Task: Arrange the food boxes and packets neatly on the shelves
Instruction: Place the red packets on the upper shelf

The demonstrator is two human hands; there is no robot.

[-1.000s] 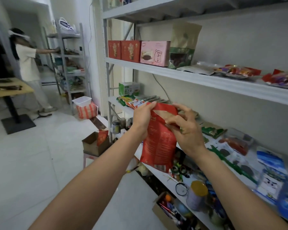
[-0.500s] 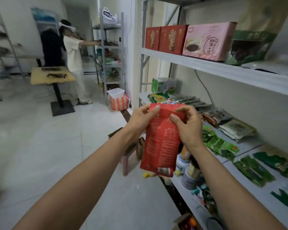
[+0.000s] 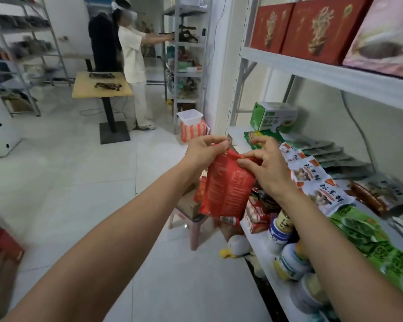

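The red, flat plastic food packet hangs upright in the air just off the front edge of the white metal middle shelf, printed side toward the camera. The left hand pinches its top left corner between thumb and curled fingers. The right hand pinches the crumpled top edge, thumb on the near face. Overlapping white-and-orange packets and green packets lie flat on that shelf. Two red cardboard boxes and a pink box stand on the upper shelf.
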